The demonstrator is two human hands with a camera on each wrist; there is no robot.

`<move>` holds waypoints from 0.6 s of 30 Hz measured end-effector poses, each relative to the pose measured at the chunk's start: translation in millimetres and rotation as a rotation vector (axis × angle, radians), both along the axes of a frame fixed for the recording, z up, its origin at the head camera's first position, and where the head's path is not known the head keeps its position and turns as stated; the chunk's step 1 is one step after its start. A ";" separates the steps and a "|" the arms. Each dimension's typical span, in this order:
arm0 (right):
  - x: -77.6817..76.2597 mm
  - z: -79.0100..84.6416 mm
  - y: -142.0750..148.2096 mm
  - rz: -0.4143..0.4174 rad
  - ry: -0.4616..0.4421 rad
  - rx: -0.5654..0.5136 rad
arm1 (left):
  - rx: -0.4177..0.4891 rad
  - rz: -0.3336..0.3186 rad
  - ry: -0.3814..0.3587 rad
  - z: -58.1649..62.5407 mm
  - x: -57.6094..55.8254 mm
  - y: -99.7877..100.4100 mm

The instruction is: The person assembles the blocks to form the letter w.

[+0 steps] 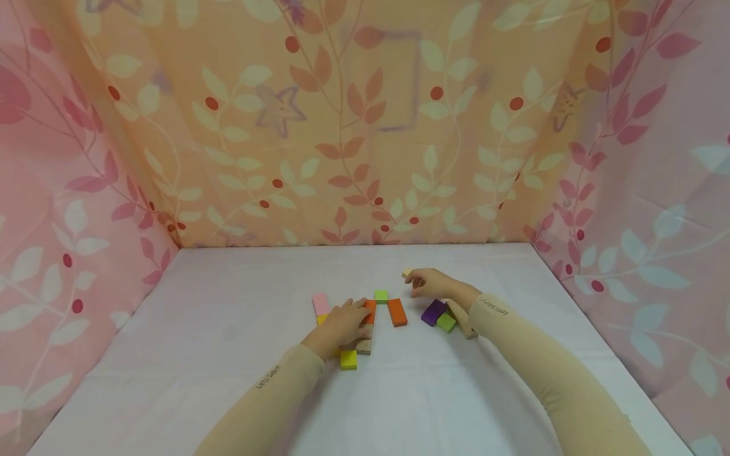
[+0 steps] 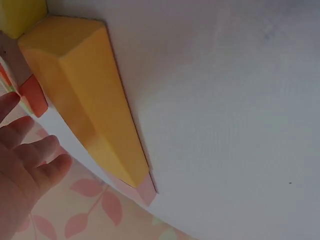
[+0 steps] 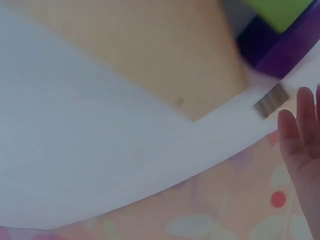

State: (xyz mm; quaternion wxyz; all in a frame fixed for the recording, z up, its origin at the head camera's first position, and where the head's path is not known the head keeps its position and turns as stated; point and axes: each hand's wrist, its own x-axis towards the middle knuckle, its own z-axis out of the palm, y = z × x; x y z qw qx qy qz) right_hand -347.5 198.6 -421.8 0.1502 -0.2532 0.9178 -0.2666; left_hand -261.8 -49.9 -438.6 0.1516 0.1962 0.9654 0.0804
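Peach and pink leaf-print cloth [image 1: 353,209] surrounds the white-covered table [image 1: 217,367]. My left hand [image 1: 341,324] is released, fingers loosely extended; my right hand [image 1: 438,283] bends in the head view, and I cannot tell whether it pinches anything. Near my right wrist lies a long, plain-wood block [image 1: 463,320], beside a purple rectangular block [image 1: 433,312]. An orange rectangular block [image 1: 371,309] sits at my left fingertips. Smallest, a ribbed beige block [image 1: 407,273] is right by my right fingertips.

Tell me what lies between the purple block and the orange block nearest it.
Only bare white tabletop separates the purple block and that orange block in the head view.
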 end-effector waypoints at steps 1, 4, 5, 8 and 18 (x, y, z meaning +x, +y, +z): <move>-1.9 0.9 4.3 -0.017 0.019 -0.018 | 0.009 0.000 -0.001 0.3 -0.2 0.0; -7.8 2.1 16.5 -0.068 0.083 -0.049 | 0.062 0.003 -0.015 3.6 0.0 0.0; -9.9 2.3 19.3 -0.086 0.098 -0.056 | 0.082 0.003 -0.016 5.2 -0.2 0.3; -16.9 1.1 25.5 -0.115 0.126 -0.059 | 0.114 -0.004 -0.025 12.1 0.6 3.7; -33.8 -16.9 20.4 -0.171 -0.044 0.103 | -0.008 -0.066 0.024 8.1 -5.7 31.5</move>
